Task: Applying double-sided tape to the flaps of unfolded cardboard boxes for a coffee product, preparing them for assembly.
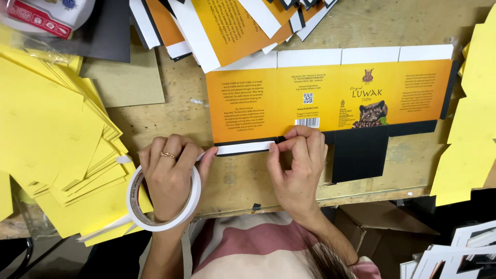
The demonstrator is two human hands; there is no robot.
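A flat orange carton blank (330,98) with white top tabs and black bottom flaps lies unfolded on the wooden worktable (243,181). My left hand (170,173) wears a roll of white double-sided tape (155,219) around the wrist and pinches the tape's end at the left of a bottom flap. A white tape strip (243,148) runs along that flap. My right hand (298,165) presses the strip's right end down with fingertips and thumb.
Stacks of yellow card sheets (57,134) lie at the left, and more yellow card (473,119) at the right. Several more orange blanks (222,26) fan out at the top. Brown board (124,77), white-and-black pieces (454,253) at bottom right.
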